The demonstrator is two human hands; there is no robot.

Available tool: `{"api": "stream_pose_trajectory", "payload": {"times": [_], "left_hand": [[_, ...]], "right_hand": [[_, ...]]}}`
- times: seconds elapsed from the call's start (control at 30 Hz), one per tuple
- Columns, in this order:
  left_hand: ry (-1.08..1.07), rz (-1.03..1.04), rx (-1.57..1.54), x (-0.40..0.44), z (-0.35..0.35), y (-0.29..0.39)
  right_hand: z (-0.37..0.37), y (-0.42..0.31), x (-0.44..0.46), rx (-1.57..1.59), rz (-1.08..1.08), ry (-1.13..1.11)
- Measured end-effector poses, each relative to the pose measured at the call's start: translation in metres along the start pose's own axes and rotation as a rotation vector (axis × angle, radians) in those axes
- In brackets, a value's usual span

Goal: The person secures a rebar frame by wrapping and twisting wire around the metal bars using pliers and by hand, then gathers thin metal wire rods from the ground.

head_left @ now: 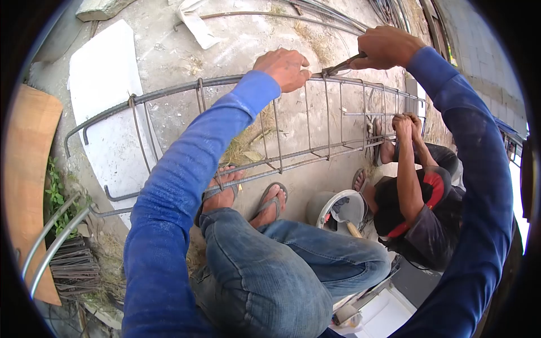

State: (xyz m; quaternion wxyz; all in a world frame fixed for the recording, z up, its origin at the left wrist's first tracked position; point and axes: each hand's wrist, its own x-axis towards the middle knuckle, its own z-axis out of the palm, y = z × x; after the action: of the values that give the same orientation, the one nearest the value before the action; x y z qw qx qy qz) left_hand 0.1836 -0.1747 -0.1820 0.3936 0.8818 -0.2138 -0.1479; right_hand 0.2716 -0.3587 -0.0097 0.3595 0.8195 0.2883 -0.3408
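A long rebar cage of ribbed bars and square stirrups stretches across the view in front of my knees. My left hand is closed over its upper bar, left of a stirrup joint. My right hand grips dark metal pincers, their jaws at the joint where a stirrup meets the upper bar. Any tie wire in the jaws is too small to make out. Toward the right end of the cage, another person's hands are together at the bars.
A bucket holding tools stands between me and the crouching person. Left lie a white sheet, a brown board, bent metal tubes and a stack of short rods. Long bars lie on the ground beyond.
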Motion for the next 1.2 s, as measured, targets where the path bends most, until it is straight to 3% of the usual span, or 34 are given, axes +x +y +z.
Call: {"api": "stream_pose_trajectory", "payload": {"times": [0.03,0.27,0.4,0.57,0.67,0.77,0.9,1.0,1.13,1.2], "left_hand": [[-0.006,-0.013,0.018,-0.009,0.010,-0.004],[0.197,-0.002,0.076,-0.017,0.040,-0.009],[0.242,0.024,0.093,-0.021,0.036,-0.007],[0.248,0.039,0.114,-0.020,0.037,-0.007],[0.251,0.035,0.119,-0.018,0.043,-0.010],[0.273,0.050,0.101,-0.020,0.040,-0.009],[0.235,0.025,0.104,-0.020,0.036,-0.007],[0.260,0.031,0.083,-0.021,0.037,-0.008],[0.231,0.016,0.104,-0.020,0.039,-0.008],[0.238,0.018,0.104,-0.019,0.038,-0.009]], "right_hand": [[-0.028,-0.014,-0.007,0.079,0.104,-0.174],[-0.016,0.011,0.009,0.320,0.129,-0.359],[-0.057,-0.013,0.007,0.258,0.239,-0.497],[-0.016,0.027,0.042,0.507,0.329,-0.888],[0.010,0.039,0.020,0.728,0.345,-0.814],[0.011,0.022,-0.013,0.713,0.247,-0.643],[0.045,0.035,-0.017,0.097,-0.233,0.180],[0.055,0.040,-0.020,-0.225,-0.329,0.672],[0.039,0.032,-0.017,-0.285,-0.248,0.453],[0.026,0.027,-0.009,-0.113,-0.136,0.182]]}}
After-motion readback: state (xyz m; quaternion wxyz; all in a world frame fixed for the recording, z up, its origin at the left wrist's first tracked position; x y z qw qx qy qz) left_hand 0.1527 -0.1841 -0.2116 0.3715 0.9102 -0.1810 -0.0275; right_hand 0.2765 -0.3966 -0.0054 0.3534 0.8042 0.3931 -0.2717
